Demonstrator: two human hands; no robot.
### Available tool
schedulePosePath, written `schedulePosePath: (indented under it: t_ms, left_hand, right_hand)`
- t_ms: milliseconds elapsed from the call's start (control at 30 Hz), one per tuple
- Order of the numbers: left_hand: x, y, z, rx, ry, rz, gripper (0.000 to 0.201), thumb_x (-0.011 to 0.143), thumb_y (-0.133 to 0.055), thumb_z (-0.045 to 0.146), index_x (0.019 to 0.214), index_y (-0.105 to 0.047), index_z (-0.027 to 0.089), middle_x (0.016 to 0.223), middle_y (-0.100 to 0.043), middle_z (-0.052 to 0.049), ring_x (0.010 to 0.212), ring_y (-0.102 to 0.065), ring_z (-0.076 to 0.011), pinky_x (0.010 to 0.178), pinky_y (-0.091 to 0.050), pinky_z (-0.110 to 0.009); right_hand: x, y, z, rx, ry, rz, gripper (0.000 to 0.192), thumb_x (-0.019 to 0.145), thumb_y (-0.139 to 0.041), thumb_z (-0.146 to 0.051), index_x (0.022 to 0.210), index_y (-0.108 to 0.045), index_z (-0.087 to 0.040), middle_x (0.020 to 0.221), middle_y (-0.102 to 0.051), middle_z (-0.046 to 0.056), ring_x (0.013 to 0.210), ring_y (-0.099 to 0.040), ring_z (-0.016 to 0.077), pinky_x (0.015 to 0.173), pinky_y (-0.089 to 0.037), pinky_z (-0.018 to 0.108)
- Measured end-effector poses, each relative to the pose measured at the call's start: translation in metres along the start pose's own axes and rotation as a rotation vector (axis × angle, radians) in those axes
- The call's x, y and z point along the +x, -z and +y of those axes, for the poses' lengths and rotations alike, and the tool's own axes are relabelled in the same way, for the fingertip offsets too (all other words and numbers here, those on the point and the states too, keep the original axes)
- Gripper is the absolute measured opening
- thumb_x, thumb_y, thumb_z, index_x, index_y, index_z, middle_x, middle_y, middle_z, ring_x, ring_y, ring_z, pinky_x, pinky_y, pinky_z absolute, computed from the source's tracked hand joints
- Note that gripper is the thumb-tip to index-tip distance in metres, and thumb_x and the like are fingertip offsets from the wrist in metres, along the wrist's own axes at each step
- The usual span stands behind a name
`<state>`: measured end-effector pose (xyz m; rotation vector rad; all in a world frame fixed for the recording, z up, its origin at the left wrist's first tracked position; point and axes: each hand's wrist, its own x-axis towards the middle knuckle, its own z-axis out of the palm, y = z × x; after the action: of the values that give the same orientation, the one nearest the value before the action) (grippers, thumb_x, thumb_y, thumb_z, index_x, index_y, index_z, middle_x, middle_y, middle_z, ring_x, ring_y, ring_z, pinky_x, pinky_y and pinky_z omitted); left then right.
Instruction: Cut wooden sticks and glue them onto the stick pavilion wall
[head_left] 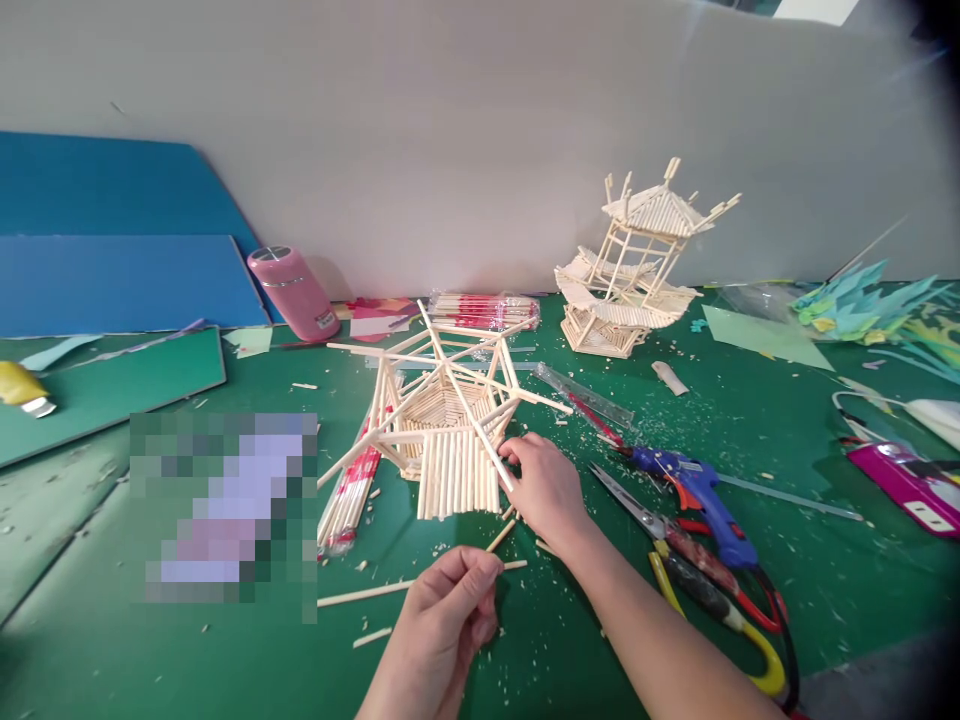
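stick roof [442,420] ×1 | right hand [544,490] touching | left hand [446,620] pinching, maybe one stick [501,535]

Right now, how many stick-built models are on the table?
2: the unfinished roof frame by the right hand, and a finished pavilion at the back near the wall. None seem hidden.

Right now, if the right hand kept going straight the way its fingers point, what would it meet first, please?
The right hand points up-left, its fingertips already at the pale wooden-stick roof frame. It would press into that frame's slatted panel first, though depth is hard to judge.
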<state>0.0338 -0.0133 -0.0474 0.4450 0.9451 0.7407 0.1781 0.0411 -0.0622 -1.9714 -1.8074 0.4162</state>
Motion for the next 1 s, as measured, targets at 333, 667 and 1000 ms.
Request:
schedulePosePath:
  t_ms: [333, 667, 1000]
  left_hand:
    - [-0.001, -0.011, 0.008, 0.133, -0.064, 0.039, 0.026, 0.066, -0.072, 0.035, 0.057, -0.058, 0.015, 0.045, -0.044, 0.005, 0.046, -0.031, -0.0066, 0.047, -0.023, -0.02]
    - [-0.002, -0.032, 0.008, 0.19, -0.215, 0.065, 0.018, 0.071, -0.068, 0.032, 0.068, -0.068, 0.014, 0.056, -0.053, 0.001, 0.051, -0.039, -0.0088, 0.048, -0.029, -0.02]
    - [-0.004, -0.02, 0.02, 0.874, -0.697, 0.026, 0.016, 0.08, -0.056, 0.018, 0.075, -0.072, 0.019, 0.063, -0.063, -0.005, 0.058, -0.055, -0.0178, 0.056, -0.04, -0.026]
  right_hand:
    - [-0.041, 0.038, 0.003, 0.479, -0.082, 0.037, 0.025, 0.087, -0.047, -0.037, 0.074, -0.058, -0.018, 0.061, -0.057, -0.002, 0.055, -0.051, 0.0122, 0.051, -0.043, 0.022]
    - [-0.075, 0.032, -0.02, 0.871, -0.18, 0.026, 0.024, 0.083, -0.053, -0.039, 0.069, -0.055, -0.019, 0.059, -0.053, -0.004, 0.053, -0.047, 0.0098, 0.048, -0.039, 0.018]
    - [-0.076, 0.024, -0.023, 0.993, -0.227, 0.004, 0.025, 0.083, -0.051, -0.039, 0.069, -0.054, -0.019, 0.059, -0.047, -0.004, 0.053, -0.043, 0.0098, 0.046, -0.037, 0.018]
